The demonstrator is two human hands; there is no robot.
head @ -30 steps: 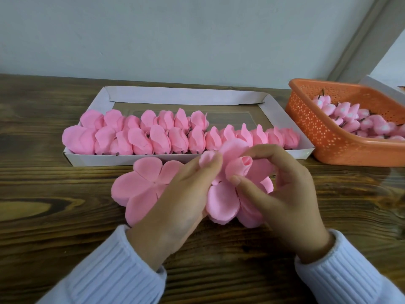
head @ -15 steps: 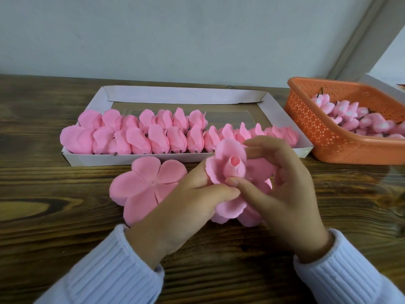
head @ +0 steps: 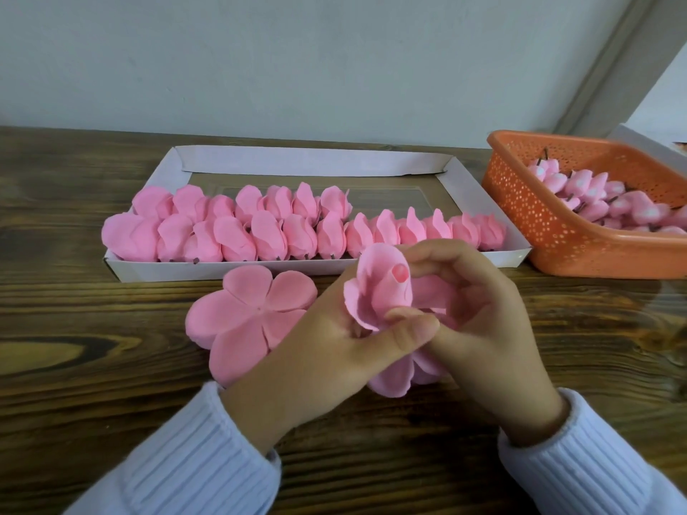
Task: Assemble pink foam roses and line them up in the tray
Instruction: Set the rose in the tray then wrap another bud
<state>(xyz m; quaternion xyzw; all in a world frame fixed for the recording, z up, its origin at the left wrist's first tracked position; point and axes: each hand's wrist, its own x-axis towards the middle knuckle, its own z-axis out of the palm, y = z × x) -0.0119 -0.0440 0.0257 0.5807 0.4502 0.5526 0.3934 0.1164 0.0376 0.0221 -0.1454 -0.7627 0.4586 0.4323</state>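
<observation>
Grip check, L hand [head: 323, 358]: curling thumb and fingers round base of half-built pink foam rose [head: 375, 295], pinching wrapped petals just under small rounded bud tip. R hand [head: 487, 328]: gripping same rose too, with forefinger arching over top toward bud tip, thumb pressing in low beside L thumb, other fingers curling behind loose outer petals. Holding rose over dark wooden table [head: 74, 347], in front of near wall of shallow white cardboard tray [head: 305, 161], lower petals hanging between both palms; cannot tell whether touching tabletop. Lying flat on table just left of rose, partly under L hand: pink five-petal foam cutout [head: 245, 317]. Sitting lined up in tray: finished pink foam roses [head: 267, 236] — full row along near wall, shorter second row behind it on left half. Standing just beside tray's right end: orange perforated plastic basket [head: 550, 232], holding pale pink foam buds on dark stems [head: 591, 187]. Covering both wrists: white ribbed sleeves [head: 193, 470].
</observation>
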